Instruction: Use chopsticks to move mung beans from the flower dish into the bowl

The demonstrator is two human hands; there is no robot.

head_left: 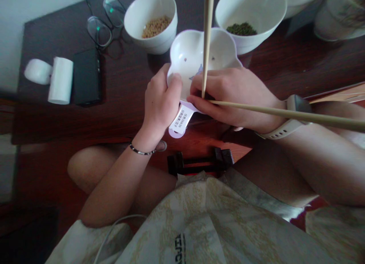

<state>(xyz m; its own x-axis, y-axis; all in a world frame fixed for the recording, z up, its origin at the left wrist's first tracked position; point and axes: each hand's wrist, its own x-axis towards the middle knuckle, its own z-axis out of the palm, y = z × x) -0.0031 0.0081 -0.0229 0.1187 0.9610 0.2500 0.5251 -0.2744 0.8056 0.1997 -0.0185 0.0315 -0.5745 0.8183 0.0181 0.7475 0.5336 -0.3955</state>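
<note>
My left hand grips the near left rim of a shallow white and lilac bowl, its thumb over the edge. A paper label is stuck on the bowl's short handle. Two small dark spots and a bluish mark show inside the bowl; whether the spots are loose or printed, I cannot tell. In my right hand are two wooden chopsticks: one chopstick points up and away, the other chopstick runs right across the wrist. My right fingers rest over the bowl's near right side, hiding part of it.
Behind the bowl stand a white bowl of tan beans and a white bowl of green beans. Eyeglasses, a black box, a white cylinder and a small white case lie left. A jar stands far right.
</note>
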